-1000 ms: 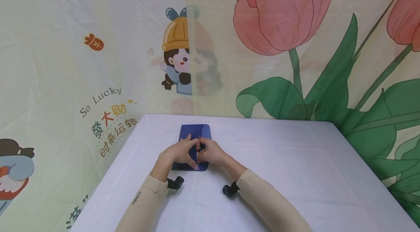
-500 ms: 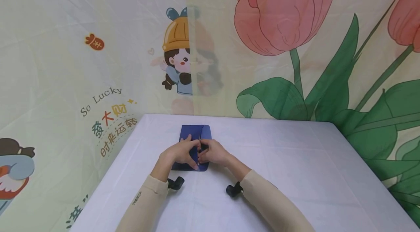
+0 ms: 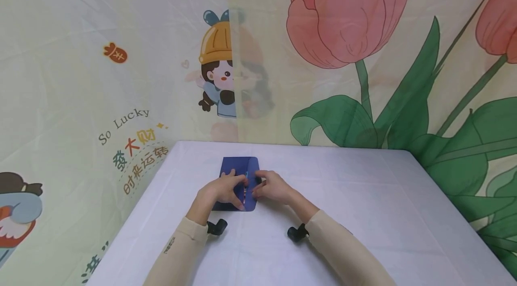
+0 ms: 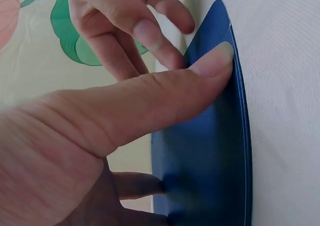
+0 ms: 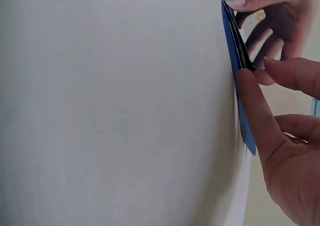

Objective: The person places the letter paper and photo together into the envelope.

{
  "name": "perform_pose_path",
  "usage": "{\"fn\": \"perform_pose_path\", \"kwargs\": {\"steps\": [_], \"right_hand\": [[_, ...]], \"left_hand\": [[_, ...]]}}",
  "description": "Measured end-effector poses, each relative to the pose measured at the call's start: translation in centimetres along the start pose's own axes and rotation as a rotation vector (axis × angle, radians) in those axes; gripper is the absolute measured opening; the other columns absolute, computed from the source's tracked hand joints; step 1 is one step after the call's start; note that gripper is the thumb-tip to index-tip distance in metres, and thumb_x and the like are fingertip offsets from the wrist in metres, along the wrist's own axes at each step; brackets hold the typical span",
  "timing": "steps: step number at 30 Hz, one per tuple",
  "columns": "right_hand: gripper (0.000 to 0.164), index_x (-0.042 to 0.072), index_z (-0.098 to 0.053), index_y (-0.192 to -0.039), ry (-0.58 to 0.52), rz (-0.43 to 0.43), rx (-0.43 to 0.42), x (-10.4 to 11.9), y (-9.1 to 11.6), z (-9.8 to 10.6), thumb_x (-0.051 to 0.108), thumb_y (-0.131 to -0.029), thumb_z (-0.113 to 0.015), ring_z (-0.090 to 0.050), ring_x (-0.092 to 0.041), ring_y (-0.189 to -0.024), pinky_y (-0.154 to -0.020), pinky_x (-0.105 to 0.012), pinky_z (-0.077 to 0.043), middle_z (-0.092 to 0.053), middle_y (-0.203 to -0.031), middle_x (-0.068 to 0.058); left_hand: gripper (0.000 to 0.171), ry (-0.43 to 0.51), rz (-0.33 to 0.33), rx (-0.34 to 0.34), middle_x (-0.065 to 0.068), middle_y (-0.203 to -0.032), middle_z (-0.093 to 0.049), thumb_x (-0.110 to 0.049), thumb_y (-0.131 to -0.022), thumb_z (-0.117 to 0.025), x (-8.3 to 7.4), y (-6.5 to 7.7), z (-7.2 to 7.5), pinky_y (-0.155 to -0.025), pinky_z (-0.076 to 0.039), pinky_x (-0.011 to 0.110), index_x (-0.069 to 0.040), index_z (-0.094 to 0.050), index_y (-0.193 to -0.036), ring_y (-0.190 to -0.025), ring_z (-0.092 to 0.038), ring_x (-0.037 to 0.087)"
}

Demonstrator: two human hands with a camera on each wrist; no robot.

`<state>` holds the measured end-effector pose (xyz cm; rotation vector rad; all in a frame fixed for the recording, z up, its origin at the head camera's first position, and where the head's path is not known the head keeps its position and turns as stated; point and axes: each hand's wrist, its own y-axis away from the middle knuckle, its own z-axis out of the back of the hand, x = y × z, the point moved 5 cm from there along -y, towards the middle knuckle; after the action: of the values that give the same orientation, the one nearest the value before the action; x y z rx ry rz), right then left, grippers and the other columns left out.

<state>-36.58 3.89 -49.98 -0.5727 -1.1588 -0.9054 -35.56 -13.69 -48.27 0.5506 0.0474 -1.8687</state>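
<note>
A dark blue envelope [image 3: 234, 164] lies on the white table with its flap [image 3: 253, 167] folded out to the right. Along its mouth shows a narrow, multicoloured strip [image 3: 244, 194]. My left hand [image 3: 223, 189] rests on the envelope, thumb and fingers spread; in the left wrist view the thumb presses near the corner of the blue paper [image 4: 200, 141]. My right hand [image 3: 275, 187] is at the flap, thumb and forefinger apart. One right fingertip meets the blue paper's edge in the right wrist view, where a dark gap [image 5: 240, 43] opens between the layers.
White cloth covers the table [image 3: 343, 214], which stretches right and toward me. A patterned curtain [image 3: 262, 75] with tulips and cartoon figures hangs right behind the far edge. Black wrist cameras [image 3: 217, 226] stick out below both sleeves.
My right hand has drawn back to the right, from the envelope's mouth to its flap, uncovering the multicoloured strip. The left hand has stayed in place on the envelope.
</note>
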Motion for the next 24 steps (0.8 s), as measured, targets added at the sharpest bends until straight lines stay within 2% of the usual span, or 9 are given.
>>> {"fn": "perform_pose_path", "kwargs": {"steps": [3, 6, 8, 10, 13, 19, 21, 24], "right_hand": [[0.072, -0.006, -0.038, -0.155, 0.028, -0.026, -0.026, -0.4, 0.3, 0.8, 0.005, -0.093, -0.073, -0.077, -0.026, -0.092, -0.078, -0.038, -0.064, -0.062, -0.138, -0.031], [0.069, 0.0, -0.043, -0.155, 0.074, -0.051, -0.066, -0.6, 0.6, 1.7, 0.016, -0.095, -0.075, -0.077, -0.027, -0.082, -0.071, -0.039, -0.063, -0.066, -0.134, -0.026], [0.068, 0.002, -0.045, -0.154, 0.119, -0.056, -0.105, -0.6, 0.8, 2.4, 0.022, -0.096, -0.074, -0.075, -0.028, -0.078, -0.067, -0.038, -0.062, -0.07, -0.123, -0.022], [0.066, 0.004, -0.046, -0.154, 0.167, -0.058, -0.146, -0.4, 1.0, 3.0, 0.024, -0.097, -0.073, -0.074, -0.028, -0.078, -0.066, -0.037, -0.06, -0.073, -0.114, -0.018], [0.062, 0.004, -0.049, -0.152, 0.228, -0.056, -0.208, -0.4, 1.4, 4.0, 0.026, -0.098, -0.072, -0.072, -0.026, -0.085, -0.067, -0.035, -0.058, -0.072, -0.118, -0.017], [0.059, 0.006, -0.053, -0.149, 0.35, -0.052, -0.304, -0.3, 1.7, 5.3, 0.028, -0.098, -0.073, -0.069, -0.025, -0.108, -0.085, -0.04, -0.059, -0.059, -0.148, -0.015], [0.06, 0.006, -0.052, -0.15, 0.383, -0.049, -0.313, -0.3, 1.9, 5.5, 0.028, -0.098, -0.072, -0.067, -0.029, -0.115, -0.093, -0.045, -0.058, -0.057, -0.151, -0.015], [0.062, 0.004, -0.051, -0.151, 0.486, -0.037, -0.326, -0.3, 2.3, 5.8, 0.03, -0.098, -0.071, -0.059, -0.038, -0.132, -0.109, -0.055, -0.049, -0.051, -0.156, -0.018]], "left_hand": [[0.083, -0.007, 0.028, 0.027, 0.027, -0.171, -0.019, -0.042, -0.074, -0.094, -0.1, 0.1, -0.2, -0.109, -0.03, 0.082, -0.031, -0.055, -0.147, -0.153, -0.016, 0.062], [0.097, -0.005, 0.049, 0.045, 0.026, -0.172, -0.015, -0.049, -0.075, -0.091, -0.3, 0.3, -0.3, -0.112, -0.026, 0.082, -0.029, -0.043, -0.158, -0.155, -0.011, 0.059], [0.107, -0.014, 0.062, 0.047, 0.026, -0.172, -0.013, -0.055, -0.076, -0.089, -0.3, 0.4, -0.4, -0.114, -0.024, 0.08, -0.024, -0.034, -0.162, -0.156, -0.01, 0.058], [0.114, -0.017, 0.073, 0.041, 0.026, -0.172, -0.013, -0.059, -0.076, -0.087, -0.4, 0.5, -0.4, -0.117, -0.021, 0.078, -0.019, -0.028, -0.164, -0.156, -0.009, 0.057], [0.117, -0.048, 0.089, 0.031, 0.026, -0.172, -0.015, -0.065, -0.077, -0.083, -0.4, 0.5, -0.5, -0.123, -0.015, 0.072, -0.013, -0.025, -0.164, -0.157, -0.011, 0.055], [0.115, -0.111, 0.091, 0.007, 0.028, -0.171, -0.015, -0.072, -0.079, -0.077, -0.6, 0.3, -0.6, -0.127, -0.01, 0.066, -0.01, -0.028, -0.164, -0.158, -0.008, 0.054], [0.117, -0.123, 0.066, -0.015, 0.028, -0.172, -0.01, -0.072, -0.08, -0.075, -0.8, 0.2, -0.5, -0.127, -0.01, 0.066, -0.01, -0.024, -0.165, -0.159, -0.004, 0.053], [0.116, -0.127, -0.008, -0.089, 0.025, -0.174, -0.001, -0.072, -0.083, -0.073, -1.3, 0.0, -0.3, -0.128, -0.006, 0.066, -0.014, -0.017, -0.167, -0.16, 0.002, 0.049]]}}
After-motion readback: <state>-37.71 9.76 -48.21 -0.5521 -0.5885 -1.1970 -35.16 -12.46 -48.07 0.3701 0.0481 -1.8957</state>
